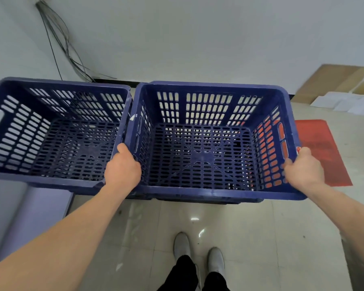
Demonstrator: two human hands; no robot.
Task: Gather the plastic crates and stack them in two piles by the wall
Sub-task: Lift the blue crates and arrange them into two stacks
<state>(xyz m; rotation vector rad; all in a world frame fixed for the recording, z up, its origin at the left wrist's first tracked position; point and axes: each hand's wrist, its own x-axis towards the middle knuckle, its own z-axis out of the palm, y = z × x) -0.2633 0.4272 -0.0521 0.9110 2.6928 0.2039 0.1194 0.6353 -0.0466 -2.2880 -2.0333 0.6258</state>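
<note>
Loose cables [57,38] trail down the white wall [198,38] at far left, above a blue slotted left crate [57,131] whose near edge overhangs a grey block [19,206]. The person's left grip [122,166] is curled over the left rim of the right crate [208,143], just where the two crates touch. This second crate - level, close to the wall - sits squarely between both grips. Another blue rim shows just under its near edge, and whether it rests there cannot be told. Grey shoes [181,244] stand on the tiled floor [261,238] below. The right grip [305,166] clasps the opposite rim, fingers hooked inside the wall. Beyond lie a red mat [324,152], cardboard [332,80] and white sheets [340,101].
</note>
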